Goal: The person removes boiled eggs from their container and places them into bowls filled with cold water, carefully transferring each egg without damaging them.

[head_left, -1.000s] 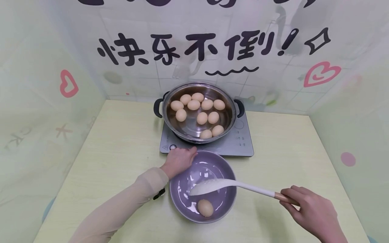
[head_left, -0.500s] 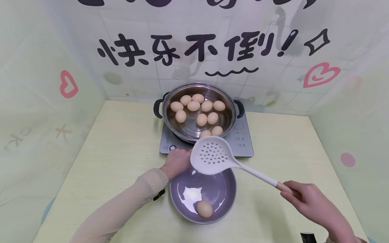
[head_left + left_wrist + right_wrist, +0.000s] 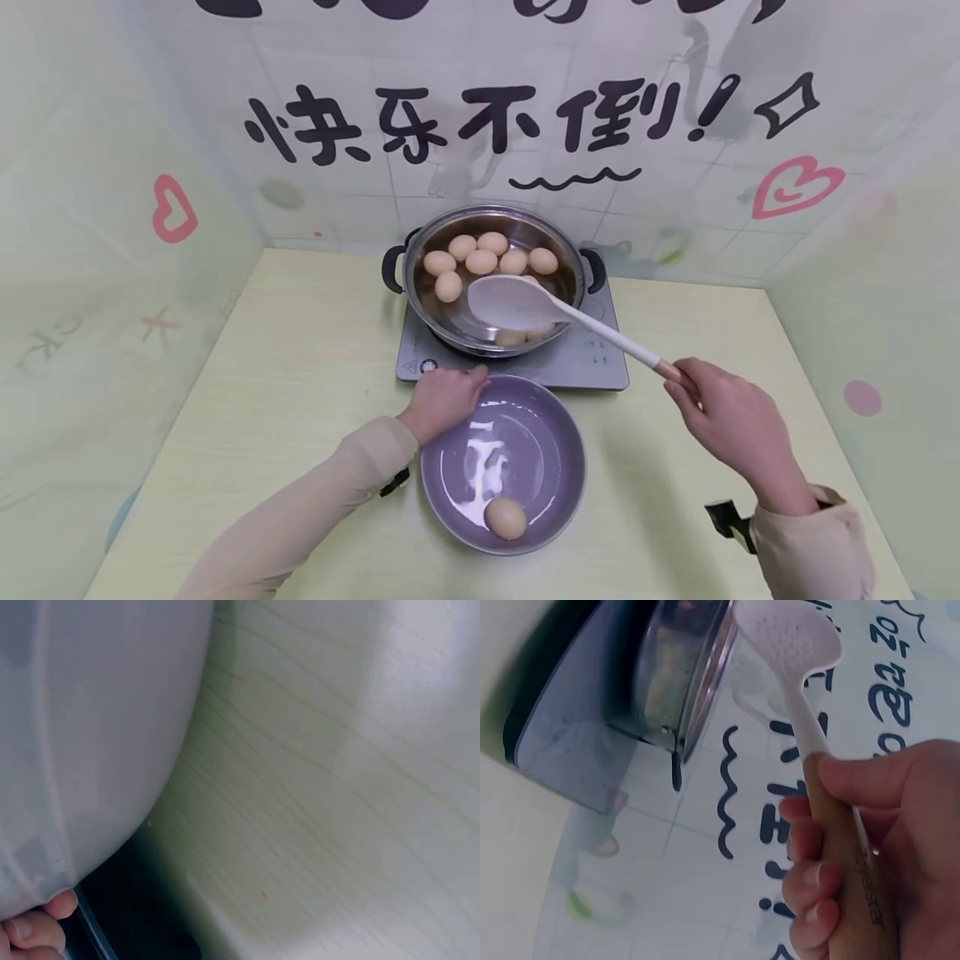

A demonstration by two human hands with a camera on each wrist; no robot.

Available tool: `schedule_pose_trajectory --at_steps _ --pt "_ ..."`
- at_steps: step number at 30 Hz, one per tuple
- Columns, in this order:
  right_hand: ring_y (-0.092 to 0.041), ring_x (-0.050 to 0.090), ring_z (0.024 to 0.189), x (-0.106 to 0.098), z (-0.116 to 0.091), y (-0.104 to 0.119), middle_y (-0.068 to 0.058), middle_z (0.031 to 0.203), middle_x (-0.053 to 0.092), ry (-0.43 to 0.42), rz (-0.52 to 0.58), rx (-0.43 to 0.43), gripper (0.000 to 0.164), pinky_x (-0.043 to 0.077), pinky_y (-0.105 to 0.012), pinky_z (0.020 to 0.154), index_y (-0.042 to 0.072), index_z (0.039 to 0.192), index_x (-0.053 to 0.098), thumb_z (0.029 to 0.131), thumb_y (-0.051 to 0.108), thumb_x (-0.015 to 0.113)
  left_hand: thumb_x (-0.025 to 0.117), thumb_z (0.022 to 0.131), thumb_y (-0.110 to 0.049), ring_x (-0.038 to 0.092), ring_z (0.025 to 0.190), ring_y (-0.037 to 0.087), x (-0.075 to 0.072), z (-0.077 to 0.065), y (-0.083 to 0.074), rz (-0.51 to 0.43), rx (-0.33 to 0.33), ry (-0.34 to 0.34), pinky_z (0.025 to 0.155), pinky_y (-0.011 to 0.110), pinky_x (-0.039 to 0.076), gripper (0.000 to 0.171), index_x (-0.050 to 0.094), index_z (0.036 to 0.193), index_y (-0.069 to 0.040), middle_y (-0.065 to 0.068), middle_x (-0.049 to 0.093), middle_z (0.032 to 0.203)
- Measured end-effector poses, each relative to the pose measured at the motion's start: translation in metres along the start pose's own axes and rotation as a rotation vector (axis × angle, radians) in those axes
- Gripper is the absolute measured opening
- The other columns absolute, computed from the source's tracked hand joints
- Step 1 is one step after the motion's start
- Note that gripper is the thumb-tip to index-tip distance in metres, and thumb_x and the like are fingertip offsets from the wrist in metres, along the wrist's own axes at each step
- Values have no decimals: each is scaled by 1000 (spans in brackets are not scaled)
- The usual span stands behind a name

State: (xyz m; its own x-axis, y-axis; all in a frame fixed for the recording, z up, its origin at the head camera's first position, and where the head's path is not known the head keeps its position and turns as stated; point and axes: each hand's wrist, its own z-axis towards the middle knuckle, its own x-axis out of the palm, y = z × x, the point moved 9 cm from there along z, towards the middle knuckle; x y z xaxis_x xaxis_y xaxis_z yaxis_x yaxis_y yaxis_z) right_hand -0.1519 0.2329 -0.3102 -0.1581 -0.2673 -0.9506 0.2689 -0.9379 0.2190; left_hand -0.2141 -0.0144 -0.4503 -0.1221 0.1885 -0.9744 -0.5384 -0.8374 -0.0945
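My right hand [image 3: 731,417] grips the wooden handle of a white slotted spoon [image 3: 517,302]; in the right wrist view, fingers and thumb wrap round that handle [image 3: 840,847]. The spoon's head is over the steel pot [image 3: 420,310] and overlaps some of the eggs there. Several brown eggs [image 3: 482,262] lie in the pot. My left hand [image 3: 442,402] holds the far left rim of a purple bowl [image 3: 555,467], its fingertips [image 3: 37,930] at the bowl's edge in the left wrist view. One egg [image 3: 506,518] rests in the near part of the bowl.
The pot stands on a grey induction cooker [image 3: 585,367] near the back wall, its black handles [image 3: 392,268] jutting out sideways. Light wood-grain tabletop [image 3: 300,333] surrounds the cooker and bowl. Printed sheeting [image 3: 862,317] closes in the back and both sides.
The slotted spoon has risen from over the bowl and moved forward to above the pot, the right hand moving forward with it. The left hand stays on the bowl's rim.
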Motion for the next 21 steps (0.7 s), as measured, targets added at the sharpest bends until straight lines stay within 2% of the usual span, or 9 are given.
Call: schedule_pose_trajectory --at_steps 6,12,21 --pt "-9 31 42 4 16 8 3 63 48 -126 -33 -34 10 27 -27 39 9 89 61 80 12 65 50 91 -32 50 41 22 -2 -1 0 -2 -4 -29 37 32 34 20 51 80 -15 -2 45 46" --pt "-9 32 40 6 22 11 1 64 51 -171 -54 -50 12 28 -28 37 10 89 63 78 11 67 49 92 -32 50 41 23 -2 -1 0 -5 -9 -23 36 32 34 21 50 80 -15 -2 45 46" --pt "-11 34 39 9 23 14 -2 64 52 -201 -95 -92 14 27 -30 35 10 89 64 76 10 68 51 91 -33 52 42 25 -4 -1 0 -3 -6 -55 36 34 34 20 51 80 -16 -1 48 47"
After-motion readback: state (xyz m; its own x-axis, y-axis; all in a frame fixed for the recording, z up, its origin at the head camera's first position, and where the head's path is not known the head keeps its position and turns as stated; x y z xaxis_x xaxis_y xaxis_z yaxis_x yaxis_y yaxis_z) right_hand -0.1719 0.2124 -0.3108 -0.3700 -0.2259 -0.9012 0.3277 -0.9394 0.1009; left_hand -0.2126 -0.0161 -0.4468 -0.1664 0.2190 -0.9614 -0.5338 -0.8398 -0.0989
